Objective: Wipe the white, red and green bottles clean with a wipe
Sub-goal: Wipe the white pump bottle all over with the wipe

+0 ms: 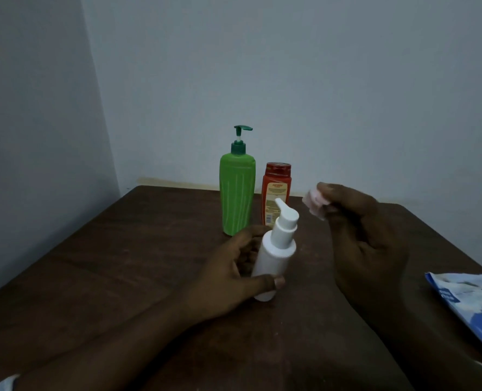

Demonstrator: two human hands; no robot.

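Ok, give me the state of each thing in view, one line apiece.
White pump bottle: tilted, gripped by the left hand.
Green pump bottle: upright on the table, untouched.
Red bottle: upright on the table, cap on.
Wipe: bunched, pinched by the right hand, apart from the bottles.
Blue-and-white packet: lying at the table's right side, partly out of frame.
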